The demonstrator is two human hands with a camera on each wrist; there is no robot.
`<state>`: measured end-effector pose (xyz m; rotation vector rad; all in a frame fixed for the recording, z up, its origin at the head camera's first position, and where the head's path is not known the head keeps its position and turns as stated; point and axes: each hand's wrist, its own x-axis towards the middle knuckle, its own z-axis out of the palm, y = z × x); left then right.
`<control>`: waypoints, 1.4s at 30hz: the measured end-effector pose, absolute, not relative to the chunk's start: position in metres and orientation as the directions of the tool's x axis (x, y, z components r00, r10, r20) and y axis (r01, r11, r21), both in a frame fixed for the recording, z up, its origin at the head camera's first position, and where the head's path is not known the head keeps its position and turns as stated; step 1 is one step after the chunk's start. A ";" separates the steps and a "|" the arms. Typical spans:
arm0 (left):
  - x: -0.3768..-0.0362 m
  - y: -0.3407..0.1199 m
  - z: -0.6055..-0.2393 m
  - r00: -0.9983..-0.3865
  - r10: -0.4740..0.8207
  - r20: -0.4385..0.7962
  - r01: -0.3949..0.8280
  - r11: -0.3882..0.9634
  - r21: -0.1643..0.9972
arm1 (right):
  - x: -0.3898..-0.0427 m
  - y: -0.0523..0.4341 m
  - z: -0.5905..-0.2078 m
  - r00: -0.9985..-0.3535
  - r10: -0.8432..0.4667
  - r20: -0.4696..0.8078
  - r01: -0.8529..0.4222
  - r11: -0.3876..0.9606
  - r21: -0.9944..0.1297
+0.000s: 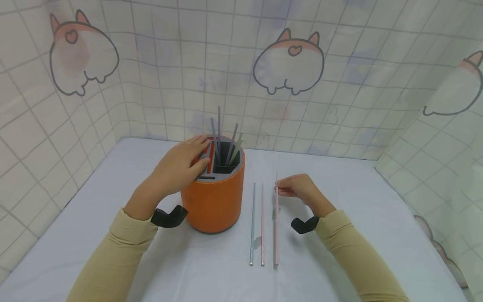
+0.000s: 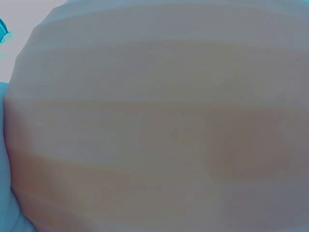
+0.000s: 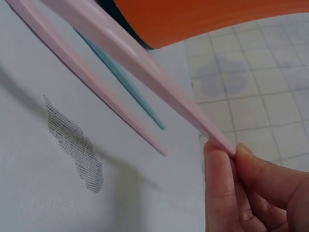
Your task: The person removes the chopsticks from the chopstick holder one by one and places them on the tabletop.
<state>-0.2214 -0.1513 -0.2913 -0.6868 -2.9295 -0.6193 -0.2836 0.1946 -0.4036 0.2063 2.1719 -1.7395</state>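
Observation:
A round orange holder (image 1: 213, 205) with a grey slotted top stands left of centre in the head view. Several chopsticks (image 1: 232, 144) in purple, blue and pale green stick up from its dark compartment. My left hand (image 1: 184, 161) rests across the left side of its top, fingers extended. My right hand (image 1: 299, 188) pinches a pink chopstick (image 1: 276, 235) between thumb and fingers, near its thin end. Left of it lie another pink chopstick (image 1: 262, 230) and a blue chopstick (image 1: 252, 230), side by side. A blurred pale brownish surface fills most of the left wrist view.
The white table (image 1: 339, 180) carries grey printed marks, one mark (image 3: 75, 142) showing in the right wrist view. Behind and at both sides hangs a gridded cloth (image 1: 211, 54) with cartoon animal prints. Black straps (image 1: 170, 217) are on both wrists.

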 end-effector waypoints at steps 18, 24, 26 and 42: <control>-0.224 -0.151 -0.293 -0.893 0.416 0.172 0.450 0.816 0.364 | -0.293 0.187 -0.436 -0.936 -0.007 -0.353 0.320 0.409 -0.855; -0.223 -0.151 -0.293 -0.895 0.413 0.170 0.447 0.815 0.369 | -0.296 0.185 -0.433 -0.964 0.032 -0.263 0.235 0.562 -0.793; -0.223 -0.151 -0.294 -0.893 0.416 0.170 0.450 0.814 0.369 | -0.294 0.183 -0.421 -0.978 0.032 -0.205 0.189 0.542 -0.819; -0.221 -0.152 -0.294 -0.898 0.410 0.158 0.439 0.818 0.372 | -0.255 0.138 -0.308 -0.972 -0.198 0.124 -0.186 0.338 -0.923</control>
